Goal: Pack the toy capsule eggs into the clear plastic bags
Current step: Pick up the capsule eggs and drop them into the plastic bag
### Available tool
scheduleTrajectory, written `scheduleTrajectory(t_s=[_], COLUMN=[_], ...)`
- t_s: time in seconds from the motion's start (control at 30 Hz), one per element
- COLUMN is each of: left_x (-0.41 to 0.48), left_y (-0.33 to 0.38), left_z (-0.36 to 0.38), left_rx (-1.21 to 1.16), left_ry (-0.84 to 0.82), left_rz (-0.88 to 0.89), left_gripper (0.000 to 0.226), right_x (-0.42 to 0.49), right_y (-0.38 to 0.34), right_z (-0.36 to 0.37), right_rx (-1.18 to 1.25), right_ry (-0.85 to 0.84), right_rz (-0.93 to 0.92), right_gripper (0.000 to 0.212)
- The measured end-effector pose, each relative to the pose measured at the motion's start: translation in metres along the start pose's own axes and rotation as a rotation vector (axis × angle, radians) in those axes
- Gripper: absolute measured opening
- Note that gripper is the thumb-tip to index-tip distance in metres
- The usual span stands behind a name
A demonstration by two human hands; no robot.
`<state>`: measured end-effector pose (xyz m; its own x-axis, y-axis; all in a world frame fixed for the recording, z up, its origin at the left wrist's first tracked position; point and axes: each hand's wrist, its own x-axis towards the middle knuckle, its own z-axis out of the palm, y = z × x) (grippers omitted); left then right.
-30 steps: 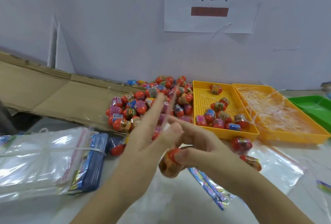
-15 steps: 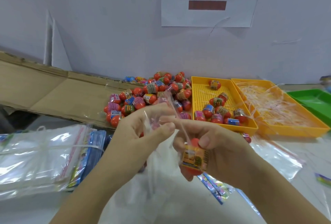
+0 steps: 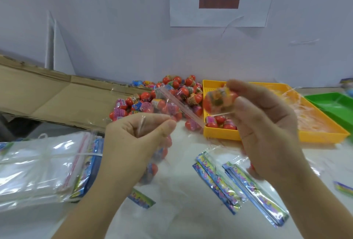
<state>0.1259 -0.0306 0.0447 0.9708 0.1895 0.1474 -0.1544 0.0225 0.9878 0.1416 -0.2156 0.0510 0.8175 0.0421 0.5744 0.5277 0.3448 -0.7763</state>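
While the clear bag is pinched at its mouth between thumb and forefinger of the left hand, one capsule egg is gripped in the curled fingers of the right hand, at two o'clock from the left. Bagged eggs are seen hanging at six o'clock below the left hand. The mouth should be pulled wide and the sealing strip held clear, so that the egg can be lowered toward eight o'clock without snagging. Film slip is judged the main risk; a firm pinch is advised.
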Motion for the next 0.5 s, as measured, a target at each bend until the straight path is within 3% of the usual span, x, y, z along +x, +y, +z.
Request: scheduleTrajectory(t_s=[0.13, 0.2, 0.4, 0.5], left_x=[-0.0028, -0.0036, -0.0041, -0.0034], left_y=[-0.001, -0.0004, 0.0037, 0.0035], left_z=[0.0016, 0.0023, 0.003, 0.0017], left_rx=[-0.003, -0.012, -0.011, -0.017], left_ry=[-0.074, -0.113, -0.144, -0.181], left_rz=[-0.032, -0.021, 0.046, 0.047], left_gripper=[0.019, 0.015, 0.028, 0.025], right_x=[-0.009, -0.0107, -0.0065, -0.0052], right_y=[0.0088, 0.01, 0.0091, 0.0112], right_z=[0.0069, 0.0082, 0.0104, 0.0075], right_rx=[-0.381, -0.421, -0.083, 0.044], right_ry=[0.018, 0.044, -0.056, -0.083], right_rz=[-0.038, -0.018, 0.229, 0.322], right_gripper=[0.024, 0.023, 0.029, 0.029])
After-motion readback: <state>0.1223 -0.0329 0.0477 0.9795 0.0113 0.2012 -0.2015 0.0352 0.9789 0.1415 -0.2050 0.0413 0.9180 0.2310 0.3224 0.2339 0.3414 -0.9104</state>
